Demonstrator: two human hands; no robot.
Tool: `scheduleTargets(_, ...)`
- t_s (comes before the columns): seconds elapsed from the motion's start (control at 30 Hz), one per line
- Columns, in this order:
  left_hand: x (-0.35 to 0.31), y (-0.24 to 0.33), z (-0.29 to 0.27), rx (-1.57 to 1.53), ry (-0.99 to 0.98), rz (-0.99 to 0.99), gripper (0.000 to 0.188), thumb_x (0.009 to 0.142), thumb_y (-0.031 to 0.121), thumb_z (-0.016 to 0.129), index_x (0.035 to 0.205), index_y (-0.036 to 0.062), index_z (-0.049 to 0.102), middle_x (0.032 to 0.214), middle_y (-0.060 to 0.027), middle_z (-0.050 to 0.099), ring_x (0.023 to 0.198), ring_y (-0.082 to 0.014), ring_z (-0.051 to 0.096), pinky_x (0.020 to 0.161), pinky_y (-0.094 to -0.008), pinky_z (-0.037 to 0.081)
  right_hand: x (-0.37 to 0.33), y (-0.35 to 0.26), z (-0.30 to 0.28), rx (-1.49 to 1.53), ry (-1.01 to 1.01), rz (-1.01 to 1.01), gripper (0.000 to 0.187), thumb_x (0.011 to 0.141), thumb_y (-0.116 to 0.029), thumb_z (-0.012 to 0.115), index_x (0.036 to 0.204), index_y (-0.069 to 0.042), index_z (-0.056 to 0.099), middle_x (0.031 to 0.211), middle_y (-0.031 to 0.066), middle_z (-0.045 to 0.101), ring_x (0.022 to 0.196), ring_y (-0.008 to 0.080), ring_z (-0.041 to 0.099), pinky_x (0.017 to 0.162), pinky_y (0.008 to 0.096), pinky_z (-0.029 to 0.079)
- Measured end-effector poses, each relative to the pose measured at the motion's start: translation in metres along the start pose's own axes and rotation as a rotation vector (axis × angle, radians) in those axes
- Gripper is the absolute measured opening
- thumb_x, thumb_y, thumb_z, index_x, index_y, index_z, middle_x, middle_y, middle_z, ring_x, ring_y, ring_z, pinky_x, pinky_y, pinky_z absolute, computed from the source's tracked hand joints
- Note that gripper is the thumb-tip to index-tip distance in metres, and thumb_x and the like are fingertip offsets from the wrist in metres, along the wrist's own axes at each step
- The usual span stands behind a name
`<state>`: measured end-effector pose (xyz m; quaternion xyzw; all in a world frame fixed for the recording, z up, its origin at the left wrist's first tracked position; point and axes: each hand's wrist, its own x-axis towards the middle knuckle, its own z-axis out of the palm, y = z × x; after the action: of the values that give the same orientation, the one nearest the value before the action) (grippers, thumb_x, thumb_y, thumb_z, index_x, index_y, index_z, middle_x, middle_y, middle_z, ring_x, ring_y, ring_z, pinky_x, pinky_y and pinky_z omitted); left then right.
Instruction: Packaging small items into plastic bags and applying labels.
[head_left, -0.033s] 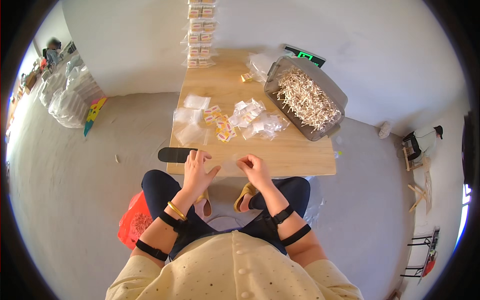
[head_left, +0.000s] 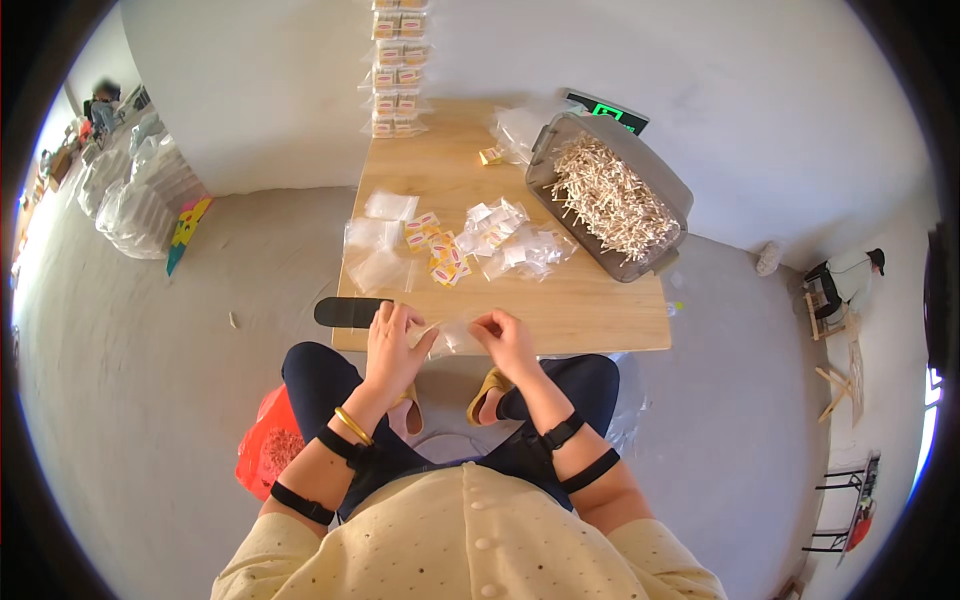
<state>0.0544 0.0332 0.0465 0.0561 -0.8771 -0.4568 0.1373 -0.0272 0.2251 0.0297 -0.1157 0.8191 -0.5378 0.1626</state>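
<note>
Our fingertips pinch a small clear plastic bag [head_left: 452, 334] from both ends: the left hand [head_left: 393, 345] grips its left edge, the right hand [head_left: 507, 340] its right edge, fingers closed on the film. We hold it at the near edge of the low wooden table [head_left: 600, 310], right in front of our knees. Just left of our left hand a flat black tool [head_left: 348, 312] lies across the table's corner. Farther out sit more empty clear bags [head_left: 378, 250] and a loose heap of small filled packets [head_left: 480, 245]. Beyond those, to the right, a grey tub [head_left: 680, 205] holds pale wooden sticks [head_left: 610, 200].
</note>
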Motion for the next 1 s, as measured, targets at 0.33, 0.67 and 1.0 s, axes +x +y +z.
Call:
scheduleTargets(0.33, 0.009, -0.002, 0.004, -0.301, -0.175, -0.16, 0.027, 0.098, 0.022, 0.062, 0.088, -0.0031, 0.064, 0.076, -0.0115, 0.068, 0.069, -0.0179, 0.066, 0.064, -0.0304, 0.052, 0.009, -0.015, 0.021, 0.311, -0.281, 0.014, 0.016, 0.088, -0.017, 0.075, 0.092, -0.004, 0.065, 0.085, 0.0046, 0.068, 0.081, 0.0146, 0.064, 0.074, 0.0319, 0.05)
scheduleTargets(0.67, 0.031, 0.021, -0.009, -0.388, -0.291, -0.167, 0.024, 0.102, 0.016, 0.054, 0.095, -0.0046, 0.065, 0.086, -0.008, 0.071, 0.081, -0.013, 0.068, 0.077, -0.0283, 0.054, 0.028, -0.017, -0.009, 0.548, -0.392, 0.081, 0.017, 0.09, -0.022, 0.073, 0.094, -0.008, 0.066, 0.087, 0.0001, 0.065, 0.083, 0.0082, 0.058, 0.077, 0.0251, 0.045)
scheduleTargets(1.0, 0.032, 0.019, -0.004, -0.367, -0.209, -0.093, 0.022, 0.097, 0.017, 0.06, 0.084, -0.0004, 0.064, 0.074, -0.0088, 0.071, 0.067, -0.0191, 0.07, 0.063, -0.0306, 0.053, 0.029, -0.025, -0.009, 0.297, -0.249, -0.107, 0.014, 0.091, -0.017, 0.071, 0.092, -0.004, 0.064, 0.081, 0.0031, 0.068, 0.077, 0.0135, 0.064, 0.069, 0.0279, 0.048)
